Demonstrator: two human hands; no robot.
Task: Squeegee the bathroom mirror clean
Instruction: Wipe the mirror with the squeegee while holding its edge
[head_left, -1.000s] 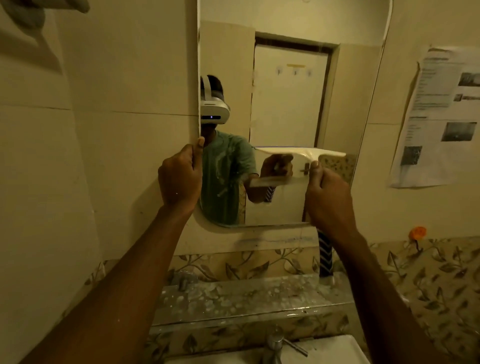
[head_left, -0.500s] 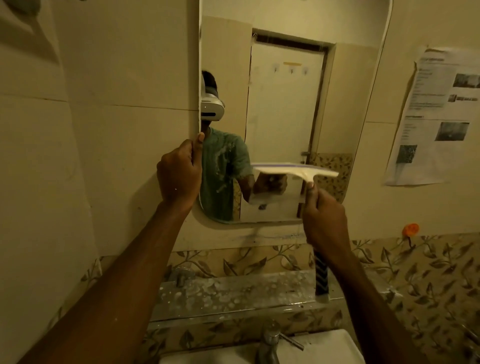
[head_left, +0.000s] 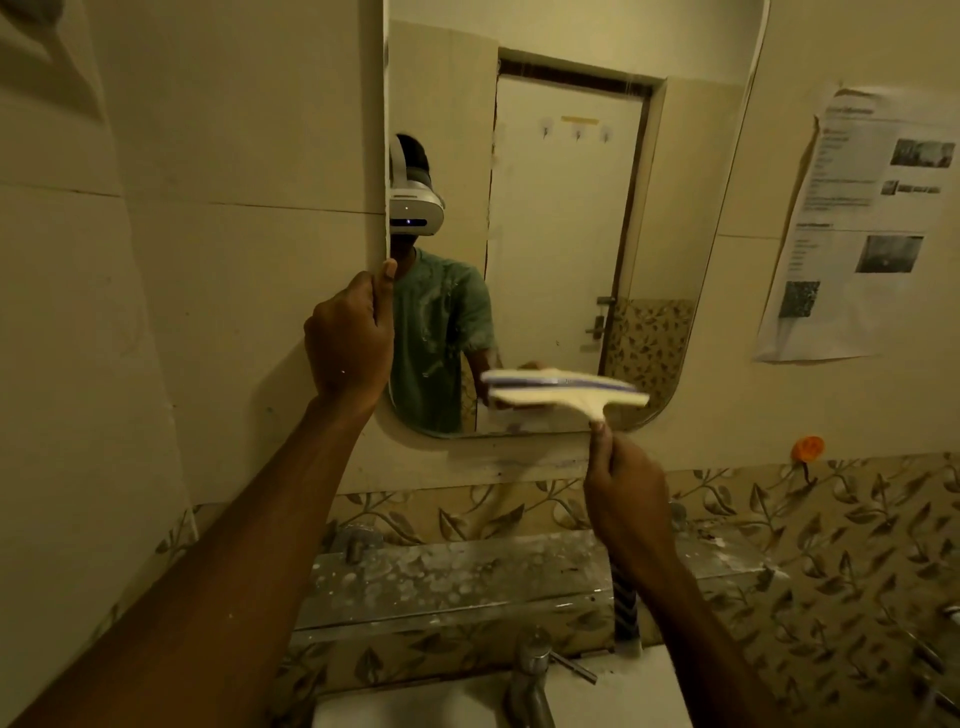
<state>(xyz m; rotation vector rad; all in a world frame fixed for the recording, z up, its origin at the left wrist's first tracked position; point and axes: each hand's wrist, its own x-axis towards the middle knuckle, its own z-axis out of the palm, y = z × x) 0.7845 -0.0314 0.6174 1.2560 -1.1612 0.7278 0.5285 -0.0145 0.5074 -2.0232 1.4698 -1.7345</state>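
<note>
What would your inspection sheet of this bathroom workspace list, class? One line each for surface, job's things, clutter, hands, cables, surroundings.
Surface: mirror on tiled wall, reflection clear, lower rim near the blade.
Job's things: squeegee, blade level, low on the glass.
Clutter: speckled glass shelf below; striped object standing on it.
Hands: left hand grips the mirror's left edge; right hand holds the squeegee handle.
Cables: nothing seen.
Surroundings: printed sheet on wall, orange hook, tap, basin.
</note>
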